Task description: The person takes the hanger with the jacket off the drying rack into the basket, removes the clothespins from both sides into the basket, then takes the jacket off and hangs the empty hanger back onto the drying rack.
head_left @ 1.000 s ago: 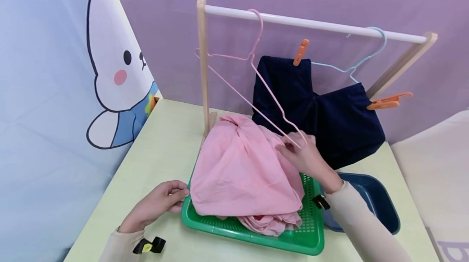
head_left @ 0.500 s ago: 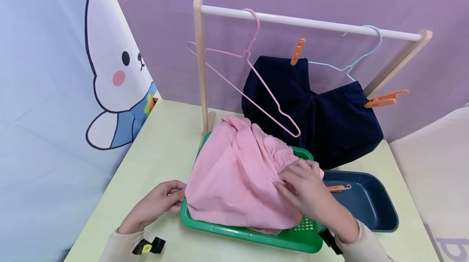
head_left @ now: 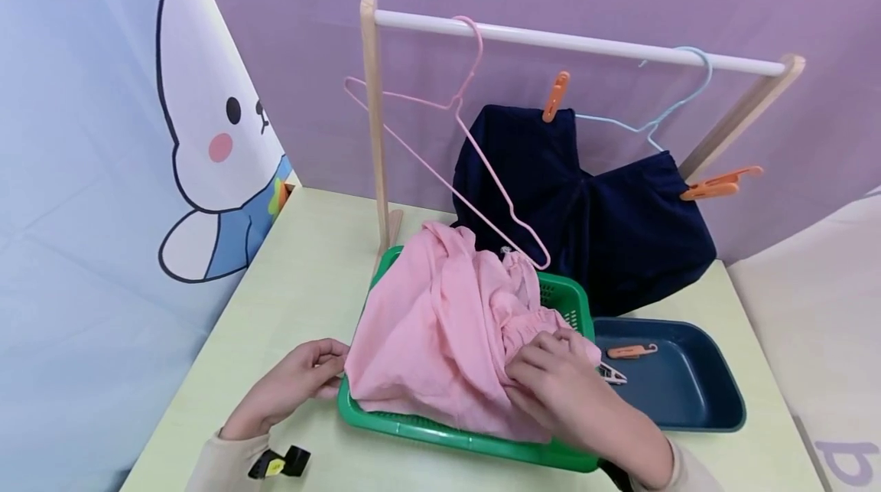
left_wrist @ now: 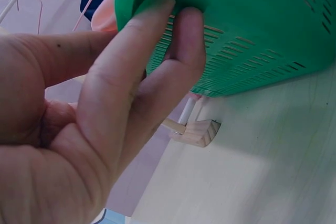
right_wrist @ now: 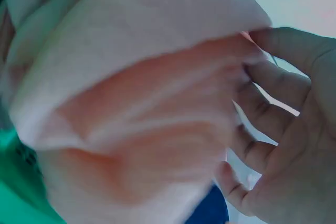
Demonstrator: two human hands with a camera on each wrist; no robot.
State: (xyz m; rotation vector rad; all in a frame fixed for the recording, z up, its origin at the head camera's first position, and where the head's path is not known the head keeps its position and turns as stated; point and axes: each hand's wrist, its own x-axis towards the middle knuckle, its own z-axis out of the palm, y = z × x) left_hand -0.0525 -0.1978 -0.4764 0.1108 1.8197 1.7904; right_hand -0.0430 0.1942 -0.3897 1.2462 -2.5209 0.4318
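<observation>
A pink cloth garment with a gathered, elastic-looking edge lies heaped in the green basket. My left hand holds the basket's left rim; in the left wrist view its fingers lie against the outer wall, with the thumb at the rim. At the garment's right side, my right hand pinches the gathered edge. The right wrist view has the cloth stretching from the thumb and fingertips, somewhat blurred. Just above the heap hangs a bare pink clothes hanger.
A white rail on wooden posts spans the back. Navy shorts hang there near a light blue hanger, with orange clothespins on their top edge. Right of the basket, a dark blue tray holds a few clothespins.
My right hand has left the pink hanger's corner and come down toward me, drawing the garment's gathered edge rightward. The hanger swung slightly left. My left hand stays at the basket rim.
</observation>
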